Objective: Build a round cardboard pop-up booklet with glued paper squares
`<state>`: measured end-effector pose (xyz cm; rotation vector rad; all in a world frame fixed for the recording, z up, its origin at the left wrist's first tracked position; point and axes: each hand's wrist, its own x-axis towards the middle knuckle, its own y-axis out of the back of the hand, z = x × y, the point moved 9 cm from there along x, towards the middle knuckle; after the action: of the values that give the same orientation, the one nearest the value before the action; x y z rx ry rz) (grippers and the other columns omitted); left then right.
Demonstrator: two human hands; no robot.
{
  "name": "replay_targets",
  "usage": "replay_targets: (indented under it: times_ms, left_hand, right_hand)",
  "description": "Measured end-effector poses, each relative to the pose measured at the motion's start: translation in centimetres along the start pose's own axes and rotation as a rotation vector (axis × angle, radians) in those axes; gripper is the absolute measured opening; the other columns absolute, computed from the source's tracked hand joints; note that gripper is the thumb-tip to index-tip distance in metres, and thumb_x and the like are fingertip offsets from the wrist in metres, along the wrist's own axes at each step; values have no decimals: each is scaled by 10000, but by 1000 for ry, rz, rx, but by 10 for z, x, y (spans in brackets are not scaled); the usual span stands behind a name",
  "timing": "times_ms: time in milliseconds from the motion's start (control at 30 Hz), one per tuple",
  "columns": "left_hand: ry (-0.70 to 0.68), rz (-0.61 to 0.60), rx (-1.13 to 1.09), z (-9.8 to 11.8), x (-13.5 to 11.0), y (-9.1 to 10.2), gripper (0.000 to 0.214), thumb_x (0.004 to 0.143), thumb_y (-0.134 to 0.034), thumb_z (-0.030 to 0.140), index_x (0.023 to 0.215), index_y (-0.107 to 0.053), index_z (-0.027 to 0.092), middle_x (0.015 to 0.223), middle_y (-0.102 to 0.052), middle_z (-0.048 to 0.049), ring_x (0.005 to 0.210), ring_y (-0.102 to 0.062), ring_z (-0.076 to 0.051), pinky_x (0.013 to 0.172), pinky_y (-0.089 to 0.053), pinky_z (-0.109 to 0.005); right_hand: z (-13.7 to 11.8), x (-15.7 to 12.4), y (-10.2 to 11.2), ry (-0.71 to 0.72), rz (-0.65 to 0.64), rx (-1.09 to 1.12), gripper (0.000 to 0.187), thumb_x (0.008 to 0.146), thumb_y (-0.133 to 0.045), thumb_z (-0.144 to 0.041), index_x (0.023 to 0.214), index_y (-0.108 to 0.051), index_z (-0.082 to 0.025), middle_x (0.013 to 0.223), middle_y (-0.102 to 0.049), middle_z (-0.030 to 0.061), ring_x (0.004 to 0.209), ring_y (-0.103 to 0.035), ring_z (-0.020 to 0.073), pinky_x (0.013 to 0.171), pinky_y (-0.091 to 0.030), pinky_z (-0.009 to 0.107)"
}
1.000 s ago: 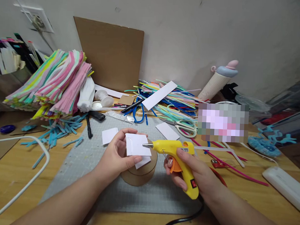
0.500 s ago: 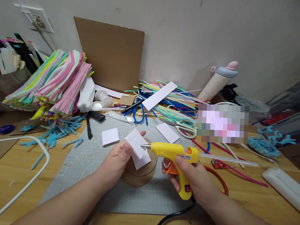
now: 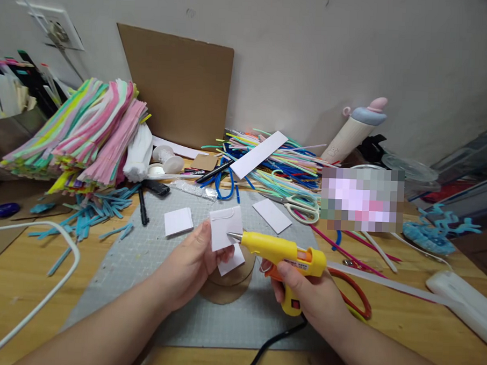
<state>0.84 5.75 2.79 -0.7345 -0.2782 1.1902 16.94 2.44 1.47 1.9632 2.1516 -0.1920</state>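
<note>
Our left hand (image 3: 191,263) pinches a white card (image 3: 225,227), fingers curled. Our right hand (image 3: 307,295) wraps tight round the glue gun (image 3: 283,251), its tip pointing to nine o'clock, touching the card.

Soft, even light fell from overhead, throwing only faint shadows onto the cutting mat (image 3: 114,273). The glue gun (image 3: 283,250) and white card (image 3: 225,225) were sharp and evenly lit. Wide-angle bowing bent the edges; the wall (image 3: 394,49) was darker top right; one pixelated patch (image 3: 361,199) masked detail.
</note>
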Motion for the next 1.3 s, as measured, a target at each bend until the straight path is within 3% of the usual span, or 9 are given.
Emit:
replay_targets:
  times_ms: [133, 333, 600, 733, 867, 967, 1067, 1300]
  left_hand:
    - [99, -83, -82, -5, -2, -6, 375, 879, -579, 465, 1115, -677, 190, 1047, -696, -53, 716, -605, -111, 788, -494, -263]
    - [138, -100, -72, -8, -2, -4, 340, 938, -504, 366, 1147, -665, 152, 1057, -700, -121, 747, -598, -129, 783, -474, -264]
    - [156, -137, -63, -8, -3, -8, 414, 934, -457, 424, 1086, -699, 123, 984, -701, -126, 742, -572, -165, 741, -447, -299]
    - [160, -87, -75, -8, -2, -2, 350, 900, -551, 387, 1115, -691, 149, 1038, -703, -109, 720, -575, -143, 737, -463, -285]
    - [145, -27, -96, -8, 0, 7, 278, 854, -646, 334, 1055, -712, 155, 1007, -705, -84, 767, -595, -125, 780, -477, -250]
    - [131, -77, -80, -9, 0, 5, 279, 878, -619, 336, 1082, -701, 164, 1016, -689, -76, 848, -603, -135, 804, -473, -239]
    - [126, -154, -58, -10, -2, -1, 308, 907, -575, 350, 1152, -666, 188, 1077, -665, -75, 950, -596, -151, 867, -458, -253]
    - [213, -271, -10, -19, -10, -10, 387, 899, -568, 408, 1219, -617, 196, 1185, -626, -105, 1024, -595, -184, 885, -451, -280]
  right_hand:
    - [-4, 0, 2, 33, 28, 15, 445, 757, -624, -627, 744, -689, -186, 490, -546, 1, 476, -479, 142, 451, -369, 263]
    - [-5, 2, 6, 11, 74, -11, 471, 765, -609, -643, 711, -655, -177, 474, -544, 3, 456, -461, 131, 418, -316, 249]
    - [-2, 4, 5, 1, 75, 5, 499, 754, -603, -662, 766, -661, -166, 455, -531, -8, 433, -450, 122, 407, -318, 240]
    - [-4, 3, 4, -1, 60, 39, 485, 754, -620, -645, 766, -678, -163, 483, -557, 0, 436, -459, 121, 419, -352, 244]
    - [-7, 3, 5, 46, 43, 137, 441, 729, -679, -613, 797, -722, -179, 714, -697, 70, 554, -572, 161, 513, -464, 284]
    - [-10, 3, 10, 129, 58, 187, 422, 693, -724, -602, 859, -744, -215, 864, -738, 91, 776, -667, 241, 678, -541, 355]
    - [-9, 3, 15, 160, 90, 183, 399, 687, -739, -588, 891, -745, -245, 895, -748, 81, 862, -683, 267, 794, -542, 402]
    - [-16, 1, 5, 217, 34, 84, 345, 737, -685, -596, 780, -718, -255, 742, -716, 54, 733, -659, 241, 703, -531, 375]
